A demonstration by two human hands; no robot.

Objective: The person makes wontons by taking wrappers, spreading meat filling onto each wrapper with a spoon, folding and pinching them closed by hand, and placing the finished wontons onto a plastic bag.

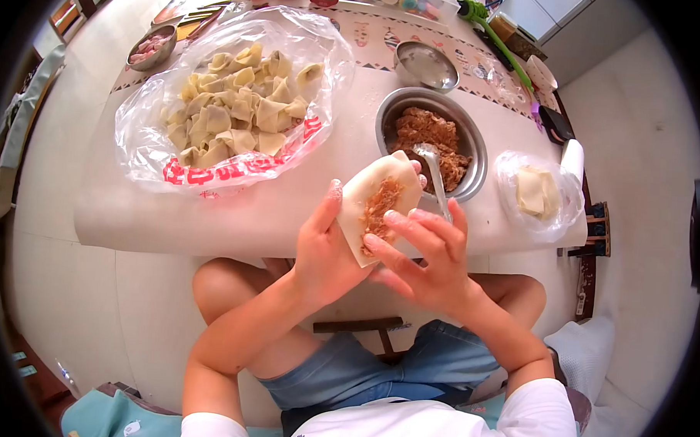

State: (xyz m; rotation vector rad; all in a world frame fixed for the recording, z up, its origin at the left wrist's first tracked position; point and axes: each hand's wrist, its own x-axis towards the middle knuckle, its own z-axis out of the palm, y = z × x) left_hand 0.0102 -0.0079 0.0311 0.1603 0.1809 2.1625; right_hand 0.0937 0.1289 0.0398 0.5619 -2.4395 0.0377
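Wrapper: The pale wrapper (355, 194) is lying across my left palm, above the near edge of the desk (165, 220), and carrying a strip of filling (382, 206).
Left fingers: My left fingers (330, 205) are closing around the wrapper, thumb at one side, other tips showing at the far edge.
Right fingers: My right fingers (423, 236) are spreading apart over the filling; the tips seem to be touching it, though I cannot tell how firmly.
Handling: The sheet is looking light, soft and easily torn, the filling moist and slippery; I should be supporting it from beneath and pinching only bare edges.
Metal bowl: The bowl (479, 150) is holding more meat, with a spoon (435, 175) leaning in it.
Plastic bag: The bag (141, 126) is holding folded dumplings (253, 111).
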